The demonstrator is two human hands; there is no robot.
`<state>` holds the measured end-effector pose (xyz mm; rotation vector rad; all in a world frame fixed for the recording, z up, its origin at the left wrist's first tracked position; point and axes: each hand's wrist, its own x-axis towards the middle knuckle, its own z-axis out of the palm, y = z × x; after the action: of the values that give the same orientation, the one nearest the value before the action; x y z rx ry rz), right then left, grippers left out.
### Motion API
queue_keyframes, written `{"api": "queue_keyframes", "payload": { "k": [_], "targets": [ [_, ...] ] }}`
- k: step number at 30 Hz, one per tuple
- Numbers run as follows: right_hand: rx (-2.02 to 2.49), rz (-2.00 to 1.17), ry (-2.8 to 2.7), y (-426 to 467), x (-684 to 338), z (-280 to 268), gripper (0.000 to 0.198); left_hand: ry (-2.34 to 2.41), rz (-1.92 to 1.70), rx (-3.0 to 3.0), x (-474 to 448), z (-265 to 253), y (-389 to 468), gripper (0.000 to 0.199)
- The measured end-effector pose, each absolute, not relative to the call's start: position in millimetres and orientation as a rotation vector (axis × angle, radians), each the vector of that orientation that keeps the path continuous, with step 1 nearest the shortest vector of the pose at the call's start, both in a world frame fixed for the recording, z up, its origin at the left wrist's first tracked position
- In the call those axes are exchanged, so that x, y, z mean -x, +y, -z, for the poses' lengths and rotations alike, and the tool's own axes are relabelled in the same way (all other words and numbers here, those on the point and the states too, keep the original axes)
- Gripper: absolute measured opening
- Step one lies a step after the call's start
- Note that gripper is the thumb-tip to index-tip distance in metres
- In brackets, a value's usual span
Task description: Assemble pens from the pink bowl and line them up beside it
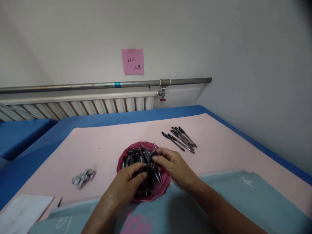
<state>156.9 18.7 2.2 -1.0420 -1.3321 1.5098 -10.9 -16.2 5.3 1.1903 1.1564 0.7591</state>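
Pale wall (73, 39) with a pink note (133, 61), a metal pipe (85, 87) and a white radiator (109, 105) stands behind a table topped with a pink cover (102, 139). Near the table's front edge sits a round magenta basket (152, 198) heaped with dark and clear pens (136, 158). Over it, the left hand (130, 178) and right hand (170, 162) meet at one dark pen (150, 160), thumb and forefinger of each pinching it, the right higher up. Beyond the right hand, several black-capped pens (181, 141) lie side by side. Crumpled paper (83, 178) rests left of the basket; blue-green cloth (229, 188) spreads in front.
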Motion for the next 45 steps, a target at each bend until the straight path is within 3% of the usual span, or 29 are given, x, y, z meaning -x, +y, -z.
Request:
{"api": "queue_keyframes", "payload": {
  "k": [8,14,18,22,29,45],
  "targets": [
    [1.037,-1.396,-1.413,20.0,-158.2,-4.4,0.012,1.157,-0.794,-1.134,12.0,-9.0,-16.1,0.031],
    [1.323,-0.458,-1.864,39.4,-188.2,-5.6,0.016,1.174,-0.905,-1.002,20.3,-14.8,-13.2,0.032],
    [1.419,-0.159,-2.227,44.4,-193.5,5.5,0.022,1.185,-0.917,-0.997,22.4,-17.6,-13.3,0.031],
    [1.487,-0.072,-2.417,36.1,-183.9,8.7,0.023,1.175,-0.910,-1.018,22.8,-16.9,-13.6,0.031],
    [1.411,-0.221,-2.491,32.1,-179.4,9.0,0.025,1.196,-0.891,-1.063,23.3,-17.3,-14.9,0.032],
    [1.449,0.030,-2.521,54.2,-176.0,15.5,0.022,1.275,-0.959,-1.112,22.0,-12.2,-12.5,0.029]
  ]
}}
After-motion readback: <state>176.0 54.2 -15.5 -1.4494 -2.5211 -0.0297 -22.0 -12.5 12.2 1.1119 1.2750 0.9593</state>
